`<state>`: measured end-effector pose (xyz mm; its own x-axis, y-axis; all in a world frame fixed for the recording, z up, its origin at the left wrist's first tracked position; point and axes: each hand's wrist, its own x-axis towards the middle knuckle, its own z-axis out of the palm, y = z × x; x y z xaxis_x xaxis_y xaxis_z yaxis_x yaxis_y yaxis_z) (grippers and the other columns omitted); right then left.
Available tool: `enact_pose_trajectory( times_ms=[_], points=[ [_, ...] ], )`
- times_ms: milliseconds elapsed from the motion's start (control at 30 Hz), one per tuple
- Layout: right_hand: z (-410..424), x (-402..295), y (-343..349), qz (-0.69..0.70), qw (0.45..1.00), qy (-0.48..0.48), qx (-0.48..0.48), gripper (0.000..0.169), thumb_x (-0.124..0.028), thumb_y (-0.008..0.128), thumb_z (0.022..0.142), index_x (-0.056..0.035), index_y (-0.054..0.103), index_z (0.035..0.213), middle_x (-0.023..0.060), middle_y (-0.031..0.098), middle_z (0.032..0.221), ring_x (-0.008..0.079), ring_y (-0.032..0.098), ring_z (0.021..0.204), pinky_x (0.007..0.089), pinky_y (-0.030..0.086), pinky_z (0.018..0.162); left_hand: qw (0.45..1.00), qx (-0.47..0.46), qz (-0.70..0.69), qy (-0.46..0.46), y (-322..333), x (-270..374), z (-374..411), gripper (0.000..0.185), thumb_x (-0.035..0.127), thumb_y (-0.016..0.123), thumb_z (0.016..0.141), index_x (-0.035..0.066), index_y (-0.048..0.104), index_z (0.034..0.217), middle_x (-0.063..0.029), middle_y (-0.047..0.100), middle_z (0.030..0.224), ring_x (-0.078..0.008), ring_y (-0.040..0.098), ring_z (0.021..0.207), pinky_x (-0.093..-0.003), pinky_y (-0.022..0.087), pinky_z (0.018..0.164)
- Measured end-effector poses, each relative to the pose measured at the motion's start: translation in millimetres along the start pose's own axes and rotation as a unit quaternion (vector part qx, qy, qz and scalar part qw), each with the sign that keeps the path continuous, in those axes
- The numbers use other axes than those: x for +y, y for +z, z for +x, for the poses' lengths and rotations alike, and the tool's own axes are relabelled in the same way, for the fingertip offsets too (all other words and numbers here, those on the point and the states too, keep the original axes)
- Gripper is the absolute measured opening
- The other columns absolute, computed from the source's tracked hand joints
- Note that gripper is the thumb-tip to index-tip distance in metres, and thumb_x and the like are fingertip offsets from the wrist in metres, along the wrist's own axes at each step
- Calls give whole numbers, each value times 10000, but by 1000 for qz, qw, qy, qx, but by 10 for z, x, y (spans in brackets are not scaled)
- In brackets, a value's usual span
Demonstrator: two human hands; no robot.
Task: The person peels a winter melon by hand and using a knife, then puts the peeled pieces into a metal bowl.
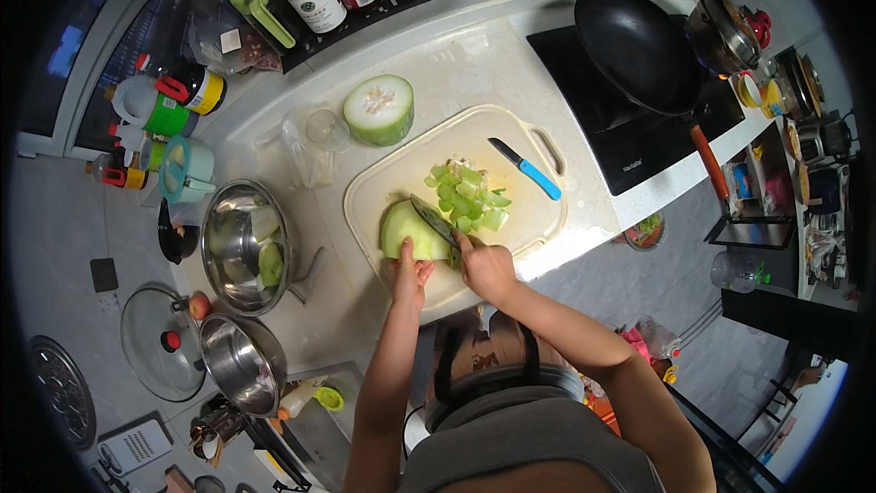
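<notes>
My left hand point(411, 272) holds a large peeled piece of winter melon point(404, 229) at its near side, on a cream plastic cutting board point(363, 186). In my right hand point(484, 266) is a kitchen knife point(434, 220), its dark blade lying against the melon's right side. Green peel pieces point(465, 198) are heaped beside the blade. A small paring knife with a blue handle point(539, 179) lies on the board's right part. Behind the board stands an unpeeled winter melon piece point(380, 109), its white cut face up. Part of the right knife's handle is hidden by my fingers.
Left stands a steel bowl point(209, 246) with pale green pieces; another steel bowl point(236, 356) is nearer the sink point(321, 441). A clear plastic bag point(304, 157) lies left of the board. Right, a black wok point(636, 48) sits on the cooktop point(616, 157), its handle jutting past the edge.
</notes>
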<state>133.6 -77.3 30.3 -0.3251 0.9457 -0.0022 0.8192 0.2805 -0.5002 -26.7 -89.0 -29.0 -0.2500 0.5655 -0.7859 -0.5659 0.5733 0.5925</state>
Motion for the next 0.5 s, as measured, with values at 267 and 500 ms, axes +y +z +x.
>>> enact_pose_trajectory(
  times_ms=[267,500],
  points=[
    [-82,-54,282,-24,999,34,-6,512,-70,551,678,0,495,1183,179,632,874,282,613,570,357,489,494,1000,-19,6,7,-6,-9,-20,446,460,648,772,97,522,999,-8,495,766,-117,510,721,-286,485,706],
    [105,20,208,15,998,67,-9,487,-85,540,698,-7,494,1177,163,609,627,298,599,525,381,483,490,999,-14,29,-5,-7,13,-26,488,482,639,769,109,516,1058,-39,534,924,-147,508,845,-331,464,792]
  ],
)
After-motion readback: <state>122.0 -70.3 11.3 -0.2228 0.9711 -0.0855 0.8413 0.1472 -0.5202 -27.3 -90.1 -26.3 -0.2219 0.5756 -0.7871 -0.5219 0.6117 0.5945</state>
